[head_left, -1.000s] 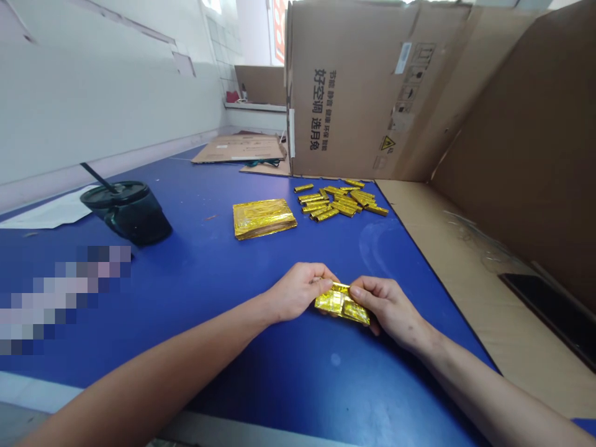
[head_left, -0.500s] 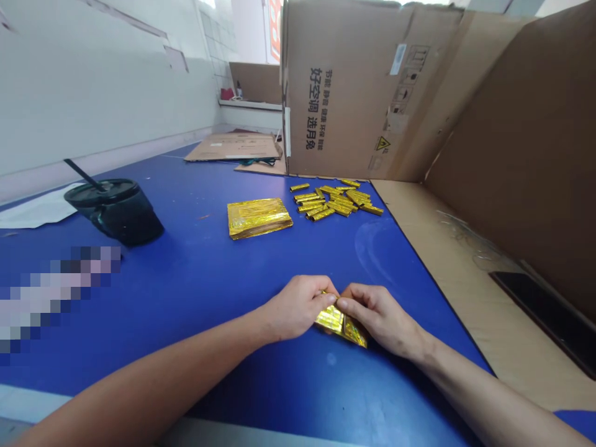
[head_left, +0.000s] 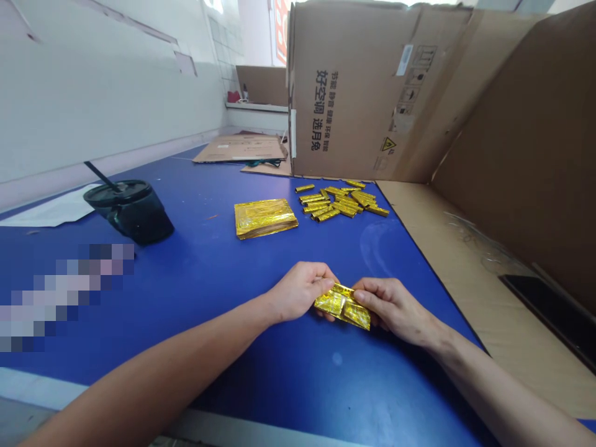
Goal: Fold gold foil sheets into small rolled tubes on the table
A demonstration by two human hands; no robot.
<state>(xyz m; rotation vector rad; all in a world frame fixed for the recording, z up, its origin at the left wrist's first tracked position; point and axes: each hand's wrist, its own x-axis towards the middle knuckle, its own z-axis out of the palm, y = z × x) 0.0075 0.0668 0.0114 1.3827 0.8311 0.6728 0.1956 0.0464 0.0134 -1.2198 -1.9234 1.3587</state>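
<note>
A folded piece of gold foil paper [head_left: 344,305] is held between my two hands above the blue table [head_left: 209,267]. My left hand [head_left: 302,290] pinches its left end, thumb on top and fingers partly beneath. At its right end, my right hand [head_left: 388,307] grips the upper edge between thumb and fingers. Farther back lies a flat stack of gold foil paper [head_left: 265,218]. To the right of that stack, several small rolled gold pieces [head_left: 342,202] lie in a loose pile.
A dark cup with a straw [head_left: 133,211] stands at the left beside a white sheet [head_left: 51,208]. A big cardboard box [head_left: 354,93] rises behind the pile. Flat cardboard [head_left: 242,149] lies at the back, and a black object [head_left: 549,316] at the right.
My hands have moved slightly apart and up in the view, showing more of the foil's upper edge between them. The whole scene has shifted a little to the right.
</note>
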